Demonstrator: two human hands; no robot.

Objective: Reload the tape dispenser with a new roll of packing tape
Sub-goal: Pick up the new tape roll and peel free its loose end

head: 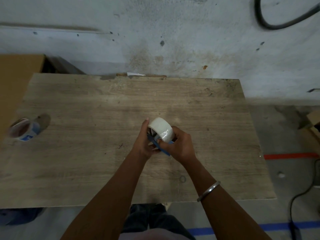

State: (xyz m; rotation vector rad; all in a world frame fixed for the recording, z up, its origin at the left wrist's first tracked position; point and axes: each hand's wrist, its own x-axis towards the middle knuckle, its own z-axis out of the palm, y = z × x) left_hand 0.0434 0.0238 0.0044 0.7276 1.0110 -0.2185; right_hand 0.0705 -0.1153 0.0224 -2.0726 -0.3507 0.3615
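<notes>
Both hands — left hand [144, 142], right hand [180, 144] — grip the tape roll [161, 129] on its blue dispenser [160, 147].

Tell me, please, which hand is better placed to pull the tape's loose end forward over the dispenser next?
Probably the right hand: its fingers already sit on the tape roll at its near face. The left hand grips the blue dispenser from the side, steadying it, so it should stay there.

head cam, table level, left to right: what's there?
cardboard box → spent tape roll at the table's left edge → left hand → new tape roll on the blue dispenser → right hand → orange floor tape
</notes>
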